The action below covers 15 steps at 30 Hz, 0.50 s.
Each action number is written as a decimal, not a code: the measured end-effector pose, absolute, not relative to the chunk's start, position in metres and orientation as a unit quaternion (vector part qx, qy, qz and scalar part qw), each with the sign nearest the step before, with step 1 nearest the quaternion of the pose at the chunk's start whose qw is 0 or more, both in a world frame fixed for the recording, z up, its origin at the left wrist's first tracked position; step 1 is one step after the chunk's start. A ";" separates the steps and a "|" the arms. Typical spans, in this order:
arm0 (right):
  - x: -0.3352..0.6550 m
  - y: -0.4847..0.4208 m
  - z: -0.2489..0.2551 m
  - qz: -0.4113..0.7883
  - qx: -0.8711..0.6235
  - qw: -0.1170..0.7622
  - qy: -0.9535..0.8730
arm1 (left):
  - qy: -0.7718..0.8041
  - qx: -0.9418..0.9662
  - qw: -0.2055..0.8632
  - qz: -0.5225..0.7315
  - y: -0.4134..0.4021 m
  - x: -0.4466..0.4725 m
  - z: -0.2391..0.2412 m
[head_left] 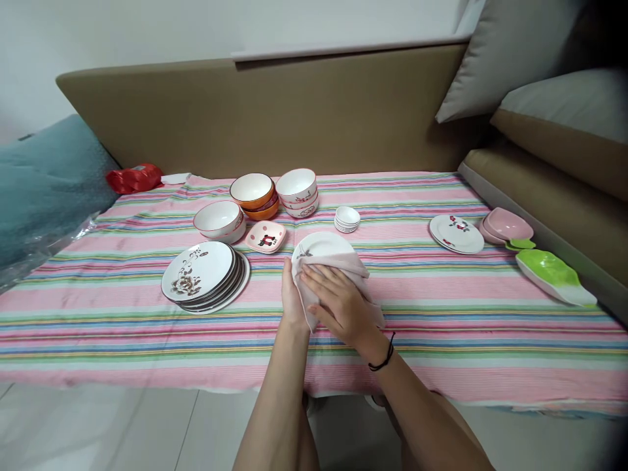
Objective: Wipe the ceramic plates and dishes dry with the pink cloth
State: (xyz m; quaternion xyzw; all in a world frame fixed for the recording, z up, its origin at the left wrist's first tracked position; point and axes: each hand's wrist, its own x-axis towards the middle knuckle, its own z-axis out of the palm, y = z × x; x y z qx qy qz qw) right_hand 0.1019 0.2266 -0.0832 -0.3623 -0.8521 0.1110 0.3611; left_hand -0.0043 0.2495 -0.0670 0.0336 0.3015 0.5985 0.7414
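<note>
A white plate (321,246) with a small dark pattern is held tilted above the striped cloth in front of me. My left hand (290,297) grips its left edge from beneath, thumb up along the rim. My right hand (338,302) lies flat on a pale pink cloth (350,265) and presses it onto the plate's face, fingers stretched toward the left. A black band circles my right wrist. The cloth hides most of the plate's lower half.
A stack of flower-patterned plates (203,276) lies at the left, with bowls (220,220), orange bowls (254,194), white bowls (297,191) and a pink square dish (265,236) behind. Small saucers (347,218) sit mid-table. At right are a plate (456,233), pink dishes (507,226) and a green leaf dish (554,275).
</note>
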 end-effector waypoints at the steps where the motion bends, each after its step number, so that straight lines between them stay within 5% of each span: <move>1: 0.102 0.228 -0.083 0.103 -0.374 0.357 -0.850 | 0.300 0.036 0.744 0.596 0.249 -0.002 -0.067; 15: 0.113 0.236 -0.094 0.027 -0.484 0.411 -0.772 | 0.272 0.086 0.657 0.697 0.254 0.004 -0.070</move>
